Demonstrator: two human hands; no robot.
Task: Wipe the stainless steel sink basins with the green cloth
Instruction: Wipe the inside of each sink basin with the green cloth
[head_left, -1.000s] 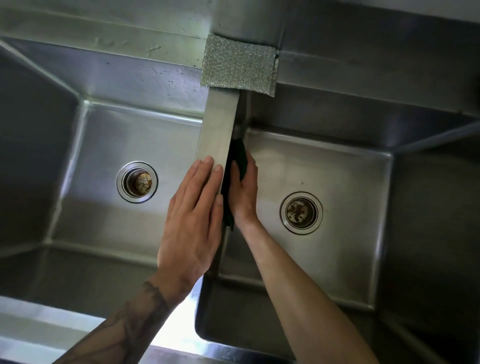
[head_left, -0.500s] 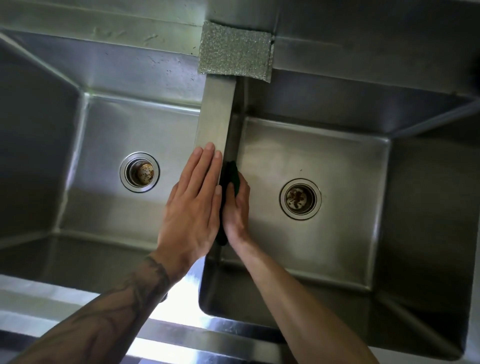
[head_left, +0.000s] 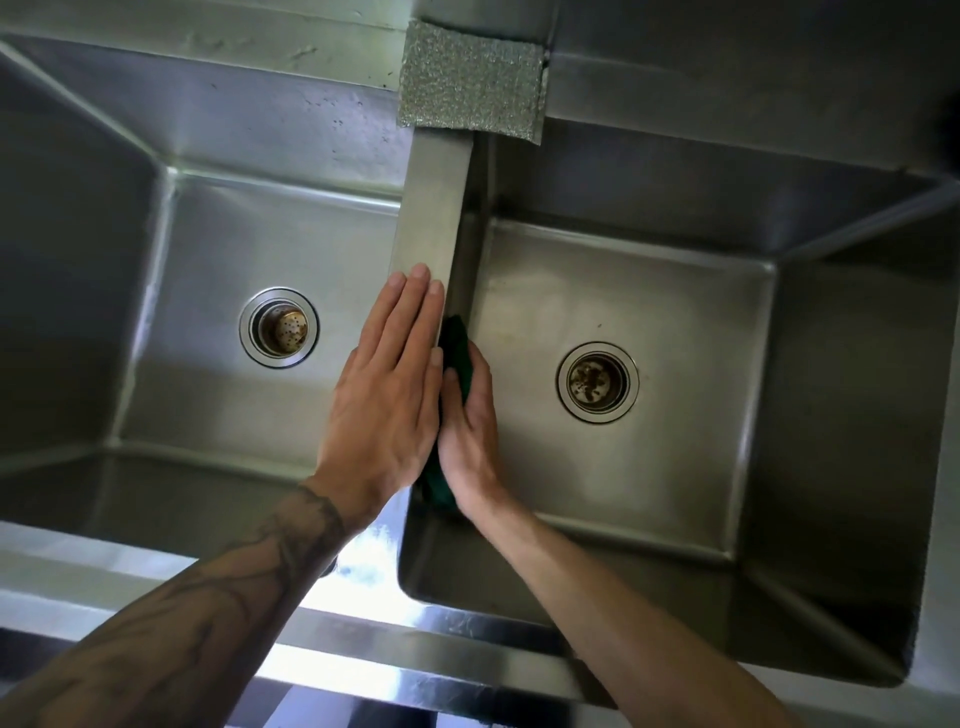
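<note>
Left basin (head_left: 208, 405) and right basin (head_left: 685, 467) are recorded as brushed steel, smooth, with a dull sheen and faint streaks; the front rim (head_left: 363, 670) is polished enough to throw glare. The pad (head_left: 470, 85) is noted as coarse, silvery and glittering, the cloth (head_left: 457, 345) as dark green, soft and matt.

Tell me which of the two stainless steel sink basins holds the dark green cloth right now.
The right stainless steel basin: the right hand presses the dark green cloth against its wall beside the divider. The left basin has no cloth.
</note>
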